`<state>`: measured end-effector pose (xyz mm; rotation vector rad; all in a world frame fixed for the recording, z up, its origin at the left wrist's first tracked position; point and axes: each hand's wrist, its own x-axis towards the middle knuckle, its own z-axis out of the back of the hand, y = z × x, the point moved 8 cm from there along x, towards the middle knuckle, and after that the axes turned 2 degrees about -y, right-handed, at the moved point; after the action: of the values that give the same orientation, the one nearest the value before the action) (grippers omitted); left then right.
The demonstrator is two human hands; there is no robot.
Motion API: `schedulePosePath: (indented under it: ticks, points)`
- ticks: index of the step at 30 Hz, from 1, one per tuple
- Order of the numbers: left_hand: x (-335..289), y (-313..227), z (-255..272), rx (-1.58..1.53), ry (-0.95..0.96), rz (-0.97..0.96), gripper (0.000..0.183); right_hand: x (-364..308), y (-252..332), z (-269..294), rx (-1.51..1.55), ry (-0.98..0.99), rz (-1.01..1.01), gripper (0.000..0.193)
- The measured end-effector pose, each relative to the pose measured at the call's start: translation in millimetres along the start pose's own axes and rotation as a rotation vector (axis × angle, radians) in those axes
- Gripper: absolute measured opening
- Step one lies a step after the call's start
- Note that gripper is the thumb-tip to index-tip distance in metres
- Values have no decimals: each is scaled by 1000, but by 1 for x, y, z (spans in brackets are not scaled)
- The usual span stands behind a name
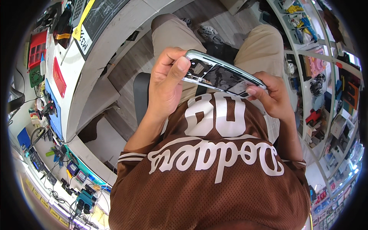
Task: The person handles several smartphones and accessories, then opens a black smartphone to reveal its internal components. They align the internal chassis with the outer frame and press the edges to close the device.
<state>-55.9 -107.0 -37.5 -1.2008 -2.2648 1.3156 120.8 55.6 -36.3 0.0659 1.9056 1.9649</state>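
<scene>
Overhead, both hands' fingers clamped on opened phone frame (222, 74), left hand (165, 86), right hand (273, 95), yellow label strip (82, 18) on bench.

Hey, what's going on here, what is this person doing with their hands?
A seated person holds an opened phone over their lap with both hands. The left hand grips its left end, thumb pressed on the upper edge, while the right hand supports the right end with its fingers at the corner. The phone's dark insides face up, with no cover on that side. A cluttered white workbench with tools stands to the person's left, and shelves of small parts to the right.
</scene>
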Motion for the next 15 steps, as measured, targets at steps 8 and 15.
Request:
schedulePosePath:
  ticks: [8,15]
  points:
    - [0,7,2,57,-30,112,25,-3,-3,1,-17,-4,33,19]
    - [3,5,3,55,-105,24,30,1,5,3,-35,-29,73,28]
